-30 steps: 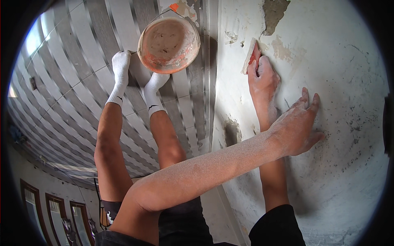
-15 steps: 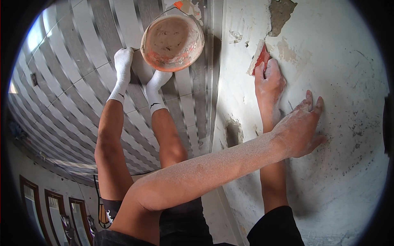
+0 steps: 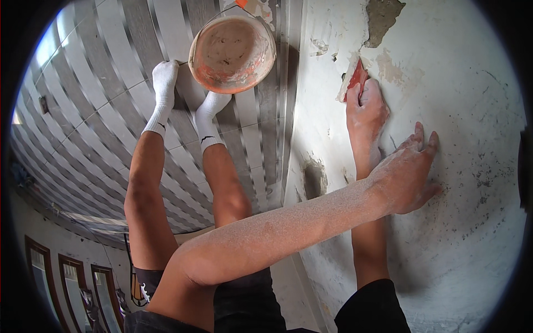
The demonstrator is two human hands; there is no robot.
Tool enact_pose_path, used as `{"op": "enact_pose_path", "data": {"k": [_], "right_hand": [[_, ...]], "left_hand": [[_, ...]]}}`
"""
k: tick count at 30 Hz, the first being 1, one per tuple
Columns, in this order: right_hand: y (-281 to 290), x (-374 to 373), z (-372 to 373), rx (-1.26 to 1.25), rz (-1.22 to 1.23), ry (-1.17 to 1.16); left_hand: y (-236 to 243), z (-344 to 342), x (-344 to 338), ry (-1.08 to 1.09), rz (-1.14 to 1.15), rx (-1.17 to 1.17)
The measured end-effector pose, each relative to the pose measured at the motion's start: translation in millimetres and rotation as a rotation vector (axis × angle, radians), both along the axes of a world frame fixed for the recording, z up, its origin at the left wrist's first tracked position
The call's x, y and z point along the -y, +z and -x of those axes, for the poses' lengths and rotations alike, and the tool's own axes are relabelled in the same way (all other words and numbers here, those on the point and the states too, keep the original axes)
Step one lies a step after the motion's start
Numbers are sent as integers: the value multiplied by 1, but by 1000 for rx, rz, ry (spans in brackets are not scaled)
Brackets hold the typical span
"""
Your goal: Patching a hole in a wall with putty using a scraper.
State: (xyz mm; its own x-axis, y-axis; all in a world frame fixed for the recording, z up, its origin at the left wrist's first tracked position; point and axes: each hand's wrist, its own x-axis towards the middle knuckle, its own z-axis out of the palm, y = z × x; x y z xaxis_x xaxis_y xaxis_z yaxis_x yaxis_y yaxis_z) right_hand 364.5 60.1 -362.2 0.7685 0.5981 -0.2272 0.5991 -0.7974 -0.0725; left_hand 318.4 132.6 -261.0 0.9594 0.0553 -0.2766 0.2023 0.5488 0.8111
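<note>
My right hand (image 3: 368,111) is wrapped round a red putty scraper (image 3: 357,77) coated with pale putty along one side. Its blade lies against the white, patchy wall (image 3: 472,233), just below a bare grey spot where the plaster is gone. Crossing over my right forearm, my left arm reaches to the right. My left hand (image 3: 408,172), dusted with white powder, rests on the wall with its fingers spread and holds nothing. The fingers of my right hand partly hide the scraper's lower end.
A putty-smeared bucket (image 3: 232,54) with a wire handle stands on the striped tile floor (image 3: 72,116), by my feet in white socks (image 3: 165,83). A dark hollow (image 3: 315,178) marks the wall near the floor edge. Brown-framed windows (image 3: 72,286) show at lower left.
My right hand and the scraper have shifted slightly to the right on the wall. My left hand stays in place. The bucket and my legs sit slightly higher in the picture.
</note>
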Motion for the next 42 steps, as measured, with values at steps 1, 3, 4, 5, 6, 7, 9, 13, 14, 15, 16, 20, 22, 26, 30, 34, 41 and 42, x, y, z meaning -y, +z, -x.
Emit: {"op": "enact_pose_path", "data": {"k": [1,3,4,5,6,7,9,13,14,15,16,20,22,26,30,34,41,42], "right_hand": [[17,-2,-1,32,36,-38],[36,-8,12,-18,60,-124],[42,-9,16,-35,51,-148],[44,-11,19,-53,41,-173],[34,-11,20,-31,8,-83],[31,-13,14,-61,26,-44],[10,-7,3,-50,-23,60],[16,0,1,-29,-32,59],[32,-3,7,-18,22,-24],[45,-6,12,-8,77,-106],[57,-9,14,2,86,-100],[50,-15,13,-51,59,-70],[35,-11,8,-103,23,12],[25,0,3,-65,38,48],[66,-11,21,-19,187,-129],[52,-14,20,-146,67,-19],[58,-13,12,11,132,-110],[61,-10,16,73,119,-139]], "left_hand": [[3,-3,-2,9,10,8],[2,-2,-7,-71,30,1],[1,-2,-7,-69,30,2],[0,-2,-8,-95,51,5],[-1,-2,-8,-122,71,7],[4,-6,-6,-116,88,27],[7,-7,-1,-50,57,19],[-2,-5,0,-34,61,14],[-2,-5,-2,-66,46,14],[-3,-4,-5,-98,30,13],[-1,-6,-6,-92,39,22],[1,-6,-6,-100,63,29],[1,-6,-4,-97,62,24],[0,-6,-4,-53,68,28],[0,-4,-4,-12,1,9],[1,-4,-6,-86,56,26],[-1,-4,-5,-17,-31,8],[-2,-4,-6,-24,-81,16]]}}
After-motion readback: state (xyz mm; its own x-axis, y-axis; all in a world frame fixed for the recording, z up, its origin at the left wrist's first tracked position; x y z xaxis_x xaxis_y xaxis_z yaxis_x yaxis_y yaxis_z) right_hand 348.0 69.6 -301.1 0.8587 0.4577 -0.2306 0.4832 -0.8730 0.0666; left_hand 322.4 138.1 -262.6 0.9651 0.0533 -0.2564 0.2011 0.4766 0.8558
